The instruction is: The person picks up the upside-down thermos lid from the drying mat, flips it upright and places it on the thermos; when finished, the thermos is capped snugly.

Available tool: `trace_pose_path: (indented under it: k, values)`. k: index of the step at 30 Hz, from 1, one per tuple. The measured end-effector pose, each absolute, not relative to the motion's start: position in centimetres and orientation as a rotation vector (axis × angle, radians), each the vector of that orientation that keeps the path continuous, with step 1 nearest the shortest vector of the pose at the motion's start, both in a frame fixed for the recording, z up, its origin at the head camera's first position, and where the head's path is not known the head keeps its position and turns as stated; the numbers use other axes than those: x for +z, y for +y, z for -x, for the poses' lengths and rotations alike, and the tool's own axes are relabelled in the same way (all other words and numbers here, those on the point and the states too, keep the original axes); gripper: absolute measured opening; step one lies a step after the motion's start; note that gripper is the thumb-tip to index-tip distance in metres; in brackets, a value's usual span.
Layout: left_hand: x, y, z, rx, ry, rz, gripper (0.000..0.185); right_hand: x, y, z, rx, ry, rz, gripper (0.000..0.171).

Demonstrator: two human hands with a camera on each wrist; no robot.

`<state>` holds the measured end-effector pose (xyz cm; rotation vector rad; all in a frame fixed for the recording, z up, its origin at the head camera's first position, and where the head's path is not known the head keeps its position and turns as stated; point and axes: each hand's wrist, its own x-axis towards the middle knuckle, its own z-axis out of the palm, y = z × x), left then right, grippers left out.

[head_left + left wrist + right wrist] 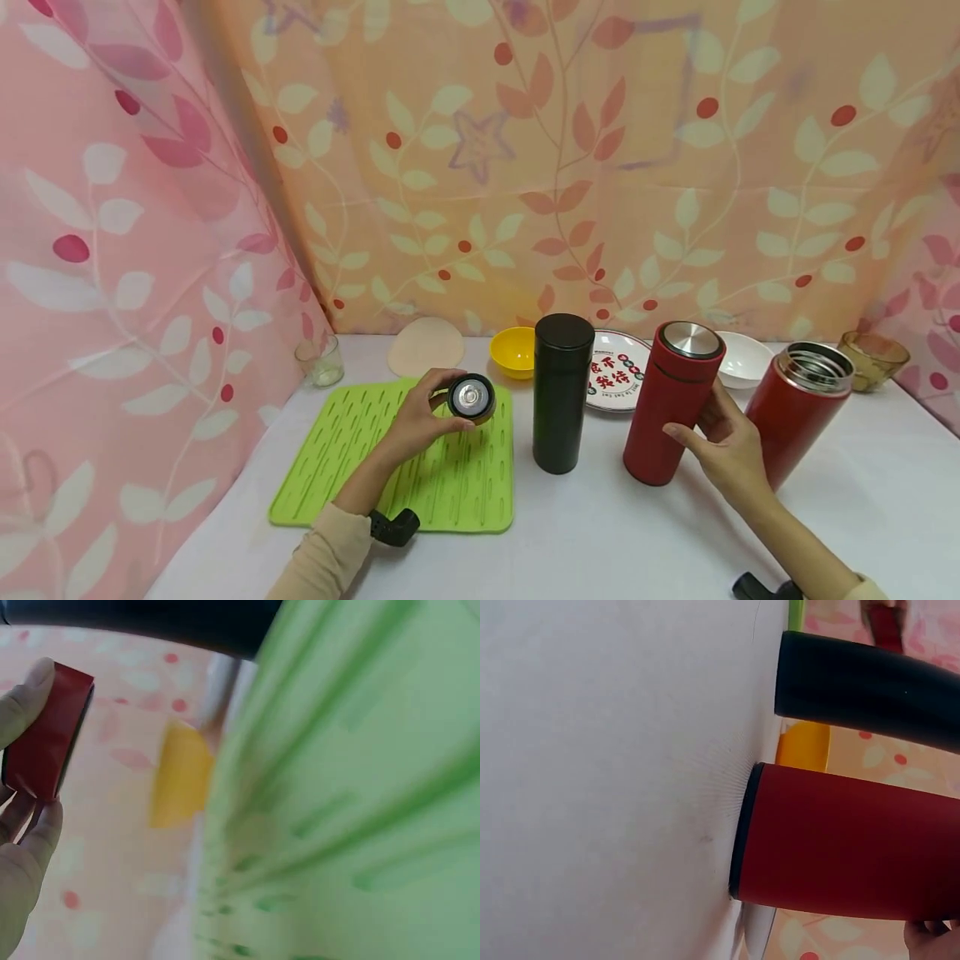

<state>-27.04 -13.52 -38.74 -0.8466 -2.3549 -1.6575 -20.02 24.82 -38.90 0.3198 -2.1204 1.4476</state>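
My left hand point(429, 417) pinches a small round flask lid point(472, 397), red outside and silver inside, just above the green ribbed mat point(450, 487). In the left wrist view the fingers point(21, 705) hold the red lid point(46, 735) beside the mat point(360, 825). My right hand point(712, 433) curls round the right side of a red flask point(670, 417) with a steel-topped cap, which stands upright on the white table point(600, 542). The right wrist view shows that flask point(855, 840) on the table. An uncapped dark red flask point(795, 408) stands just right of the hand.
A tall black flask point(561, 392) stands between mat and red flask. Along the back are a glass cup point(320, 361), a beige disc point(426, 346), a yellow bowl point(512, 351), a printed plate point(618, 375), a white bowl point(742, 358) and an amber glass bowl point(872, 358). Patterned curtains close in the table.
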Motion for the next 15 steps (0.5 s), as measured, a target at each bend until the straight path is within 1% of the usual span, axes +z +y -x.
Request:
trace_pose_path:
  k: [4,8,11,15]
  values:
    - [-36.8,-13.1,25.8,-1.585,-2.254,0.914,0.07,-38.3,24.7,19.6,1.485,-2.008,-0.342,0.089]
    - [-34.9,-12.4,24.3,-1.554,-2.163,0.993,0.072,-37.2,24.6,18.9,1.576,-1.783,-0.381,0.085]
    - [-33.5,-11.4,22.8,-1.518,-2.114,1.05,0.074,-36.3,24.3,18.3,1.586,-1.611,-0.487,0.075]
    - [-32.0,-9.5,20.9,-1.442,-2.041,1.147,0.075,-35.2,23.1,17.4,1.596,-1.415,-0.718,0.065]
